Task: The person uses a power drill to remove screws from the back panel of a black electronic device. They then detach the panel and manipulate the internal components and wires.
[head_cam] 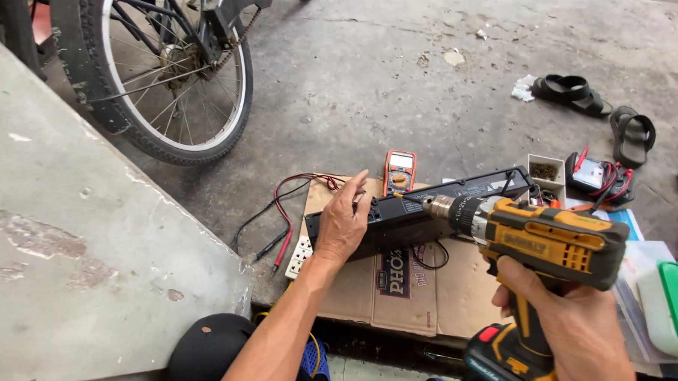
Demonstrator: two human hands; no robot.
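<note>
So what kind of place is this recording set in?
Probably an informal repair spot on bare concrete floor: a bicycle wheel stands nearby, a multimeter lies by flattened cardboard, and the right hand holds a cordless drill.

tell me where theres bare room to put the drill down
Bare cardboard lies in front of the long black box, beneath the drill. Open concrete floor spans between the bicycle wheel and the sandals. Crowded: around the meter and the right-side tubs.
</note>
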